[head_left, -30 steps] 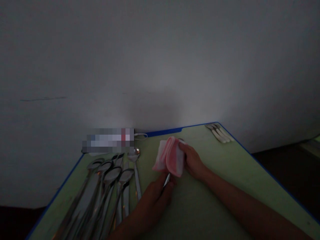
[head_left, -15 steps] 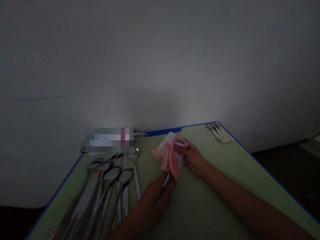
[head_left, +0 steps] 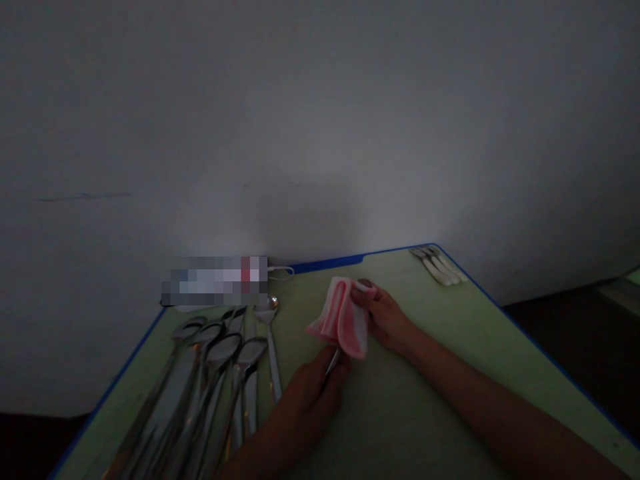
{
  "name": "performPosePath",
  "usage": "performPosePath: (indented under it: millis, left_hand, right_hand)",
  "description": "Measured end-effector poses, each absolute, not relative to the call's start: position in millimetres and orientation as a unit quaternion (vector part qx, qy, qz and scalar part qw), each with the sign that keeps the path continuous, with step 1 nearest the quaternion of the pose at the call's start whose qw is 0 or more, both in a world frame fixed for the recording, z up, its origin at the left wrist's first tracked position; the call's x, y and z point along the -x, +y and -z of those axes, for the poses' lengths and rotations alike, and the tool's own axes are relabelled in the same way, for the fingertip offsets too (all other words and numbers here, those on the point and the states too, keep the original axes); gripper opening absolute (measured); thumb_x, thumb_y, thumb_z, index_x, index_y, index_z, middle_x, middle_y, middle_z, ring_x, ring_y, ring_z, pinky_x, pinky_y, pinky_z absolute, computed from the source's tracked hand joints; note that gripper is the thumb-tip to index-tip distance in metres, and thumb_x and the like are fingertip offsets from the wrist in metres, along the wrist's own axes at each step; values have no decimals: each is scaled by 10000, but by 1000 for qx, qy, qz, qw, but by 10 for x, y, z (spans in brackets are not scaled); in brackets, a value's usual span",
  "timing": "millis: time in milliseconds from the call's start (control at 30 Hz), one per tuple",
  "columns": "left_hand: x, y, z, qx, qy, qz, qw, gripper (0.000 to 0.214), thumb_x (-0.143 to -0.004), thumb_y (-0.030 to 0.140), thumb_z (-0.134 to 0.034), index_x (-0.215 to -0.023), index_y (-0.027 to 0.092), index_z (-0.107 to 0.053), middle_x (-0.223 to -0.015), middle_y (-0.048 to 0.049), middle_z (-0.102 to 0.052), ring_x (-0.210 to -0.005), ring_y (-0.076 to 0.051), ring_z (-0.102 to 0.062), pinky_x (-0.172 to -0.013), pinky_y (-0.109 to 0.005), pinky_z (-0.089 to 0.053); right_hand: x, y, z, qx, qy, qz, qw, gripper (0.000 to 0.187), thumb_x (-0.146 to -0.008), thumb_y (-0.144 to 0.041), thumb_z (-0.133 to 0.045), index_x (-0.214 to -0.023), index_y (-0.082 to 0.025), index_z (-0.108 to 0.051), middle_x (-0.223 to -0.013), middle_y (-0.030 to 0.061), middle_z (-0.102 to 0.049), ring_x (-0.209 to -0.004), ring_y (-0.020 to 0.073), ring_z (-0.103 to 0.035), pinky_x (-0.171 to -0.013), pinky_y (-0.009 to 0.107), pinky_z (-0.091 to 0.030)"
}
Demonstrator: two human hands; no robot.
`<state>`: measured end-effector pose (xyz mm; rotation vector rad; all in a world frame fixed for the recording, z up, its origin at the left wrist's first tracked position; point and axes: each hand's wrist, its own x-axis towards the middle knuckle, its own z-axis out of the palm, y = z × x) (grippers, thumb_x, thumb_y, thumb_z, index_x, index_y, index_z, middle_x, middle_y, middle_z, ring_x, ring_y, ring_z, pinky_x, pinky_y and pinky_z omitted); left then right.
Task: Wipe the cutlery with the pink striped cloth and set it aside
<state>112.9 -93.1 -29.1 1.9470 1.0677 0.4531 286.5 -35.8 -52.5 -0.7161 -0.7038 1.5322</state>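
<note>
Fingers closed, my left hand (head_left: 317, 383) grips the slim metal handle of a piece of cutlery (head_left: 332, 361). Its upper part goes into a folded pink and white cloth (head_left: 343, 320), so its kind cannot be made out. My right hand (head_left: 387, 315) pinches the cloth around the far end, thumb on top. Both hands are held over the middle of the green table (head_left: 400, 413). To the left of my left hand lies a pile of metal spoons (head_left: 224, 348) and other long cutlery, with one thinner spoon (head_left: 271, 333) at its right side.
Several forks (head_left: 437, 267) lie side by side near the far right corner. A blurred-out object (head_left: 215, 283) with a white cord loop (head_left: 285, 271) stands at the far left edge. A blue rim (head_left: 330, 263) borders the table, and a grey wall (head_left: 320, 133) rises behind it.
The cloth has shifted and its folds have changed: its top corner has dropped and its lower edge hangs slightly more to the right. Both hands stay nearly in place.
</note>
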Motion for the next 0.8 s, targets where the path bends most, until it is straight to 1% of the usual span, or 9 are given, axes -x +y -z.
performPosePath:
  millis: [133, 200, 300, 433, 533, 667, 733, 800]
  left_hand:
    - [-1121, -938, 316, -775, 426, -172, 434, 276, -907, 363, -313, -987, 200, -521, -841, -16, -609, -763, -158, -557, -722, -251, -415]
    - [-1119, -941, 324, -775, 428, -169, 434, 274, -905, 368, -314, -977, 198, -516, -853, -17, -606, -769, -157, -555, -728, -250, -413]
    - [-1123, -942, 319, -772, 443, -154, 428, 274, -898, 370, -326, -1004, 194, -508, -888, -28, -609, -794, -164, -551, -738, -254, -411]
    - [-1132, -937, 306, -777, 431, -154, 433, 267, -908, 354, -303, -956, 196, -512, -831, -12, -603, -727, -146, -543, -695, -235, -406]
    - [-1124, -936, 305, -779, 431, -159, 427, 244, -903, 351, -324, -967, 204, -509, -855, -10, -598, -775, -151, -538, -720, -235, -398]
    - [-1108, -937, 319, -773, 431, -159, 437, 244, -907, 359, -316, -988, 210, -492, -866, -9, -584, -767, -148, -529, -716, -239, -392]
    - [-1108, -936, 327, -771, 428, -164, 443, 234, -909, 353, -316, -969, 211, -493, -828, 0, -569, -744, -142, -519, -700, -236, -387]
    - [-1113, -934, 334, -766, 420, -169, 457, 235, -910, 357, -318, -932, 206, -496, -742, 16, -533, -688, -132, -498, -664, -229, -379]
  right_hand:
    - [-2894, -333, 529, 288, -264, -688, 611, 200, -653, -235, -695, -818, -163, -608, -728, -17, -630, -625, 103, -557, -623, 230, -442]
    - [-2909, -322, 528, 274, -254, -705, 603, 214, -664, -212, -687, -857, -157, -614, -762, -2, -653, -643, 111, -581, -643, 233, -461]
    - [-2922, -318, 522, 253, -246, -719, 599, 210, -649, -152, -693, -845, -154, -616, -767, 0, -672, -642, 111, -606, -644, 220, -481]
    - [-2924, -319, 526, 234, -235, -721, 609, 188, -652, -114, -688, -827, -138, -623, -770, 3, -684, -650, 103, -621, -642, 199, -493]
    - [-2913, -318, 546, 238, -228, -720, 610, 172, -660, -143, -692, -818, -135, -625, -772, 4, -684, -650, 98, -619, -650, 199, -495]
    - [-2870, -322, 575, 266, -232, -701, 620, 171, -686, -238, -685, -819, -150, -622, -714, -11, -665, -591, 91, -589, -583, 201, -478]
    - [-2845, -327, 580, 282, -230, -685, 632, 199, -707, -304, -665, -829, -153, -620, -714, -10, -657, -594, 91, -576, -579, 204, -466]
    - [-2826, -330, 577, 287, -230, -673, 642, 243, -718, -364, -644, -841, -157, -615, -727, -8, -653, -613, 92, -570, -599, 207, -458]
